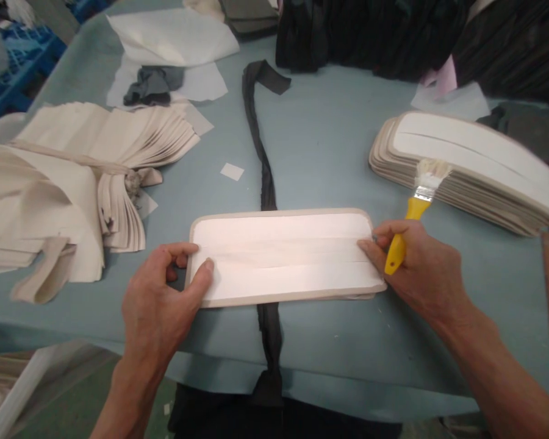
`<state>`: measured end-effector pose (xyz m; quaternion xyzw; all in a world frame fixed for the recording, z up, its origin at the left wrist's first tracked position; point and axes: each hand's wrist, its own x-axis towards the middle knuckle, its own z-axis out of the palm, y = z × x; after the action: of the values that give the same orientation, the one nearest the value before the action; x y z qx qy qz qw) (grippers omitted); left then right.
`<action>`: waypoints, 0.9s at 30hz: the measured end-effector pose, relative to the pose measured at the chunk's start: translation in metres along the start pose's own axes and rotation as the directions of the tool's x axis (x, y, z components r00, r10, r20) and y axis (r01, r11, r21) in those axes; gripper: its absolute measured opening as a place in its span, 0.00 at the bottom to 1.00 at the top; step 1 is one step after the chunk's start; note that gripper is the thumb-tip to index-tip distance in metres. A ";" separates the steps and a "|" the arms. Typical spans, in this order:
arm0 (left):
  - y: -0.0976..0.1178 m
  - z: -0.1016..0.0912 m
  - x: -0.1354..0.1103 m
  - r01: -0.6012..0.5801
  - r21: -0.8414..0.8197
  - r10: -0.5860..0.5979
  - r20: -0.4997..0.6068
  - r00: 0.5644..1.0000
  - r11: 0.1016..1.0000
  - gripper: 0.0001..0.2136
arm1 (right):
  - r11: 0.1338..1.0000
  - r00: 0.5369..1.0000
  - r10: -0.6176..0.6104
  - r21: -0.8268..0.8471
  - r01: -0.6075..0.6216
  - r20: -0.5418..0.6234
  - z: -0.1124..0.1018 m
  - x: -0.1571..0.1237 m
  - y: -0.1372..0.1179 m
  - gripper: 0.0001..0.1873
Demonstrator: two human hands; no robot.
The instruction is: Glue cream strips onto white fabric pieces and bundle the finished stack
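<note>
A flat white rectangular fabric panel (283,256) with a beige rim lies near the front edge of the grey-blue table (329,140). My left hand (160,299) pinches its left end, thumb on top and fingers curled at the edge. My right hand (416,262) is closed round the yellow handle of a paintbrush (414,213), whose pale bristles point up and away. The fingertips of that hand also touch the panel's right end.
A stack of similar panels (471,164) lies at the right. Piles of beige fabric pieces (73,164) fill the left. A long black strip (265,183) runs under the panel and over the table's front edge. Dark cloth (393,30) is heaped at the back.
</note>
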<state>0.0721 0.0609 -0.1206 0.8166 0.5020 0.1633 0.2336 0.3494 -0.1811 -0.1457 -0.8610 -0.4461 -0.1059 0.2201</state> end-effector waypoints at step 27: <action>-0.018 -0.006 0.007 -0.038 -0.146 0.052 0.090 0.995 0.989 0.19 | 0.969 0.979 -0.204 -0.143 0.202 -0.002 0.003 0.006 0.013 0.13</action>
<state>0.0588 0.0750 -0.1247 0.8156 0.4588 0.1657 0.3113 0.3634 -0.1815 -0.1493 -0.8235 -0.5212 -0.1665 0.1500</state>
